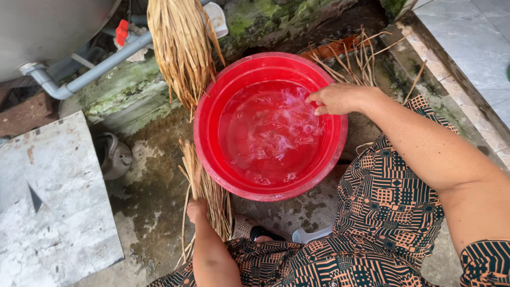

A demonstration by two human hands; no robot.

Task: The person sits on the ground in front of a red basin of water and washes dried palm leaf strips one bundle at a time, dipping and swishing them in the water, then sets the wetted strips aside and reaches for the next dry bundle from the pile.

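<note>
A round red basin [212, 106] holds rippling clear water and stands on wet concrete. My right hand [337, 98] hovers over the water at the basin's right rim, its fingers bunched together with nothing visible in them. My left hand [196, 210] is down by the basin's front left and grips a thin bundle of dry straw [212, 194] that lies on the ground against the basin. A thicker bundle of straw [180, 48] hangs from the top of the view, its tips just outside the basin's left rim.
A grey pipe [95, 69] with a red valve [121, 32] runs along the mossy wall below a metal tank [48, 26]. A concrete slab [53, 202] and a small metal pot [114, 155] lie left. Loose straw [356, 58] lies behind the basin. Tiled floor [473, 48] is right.
</note>
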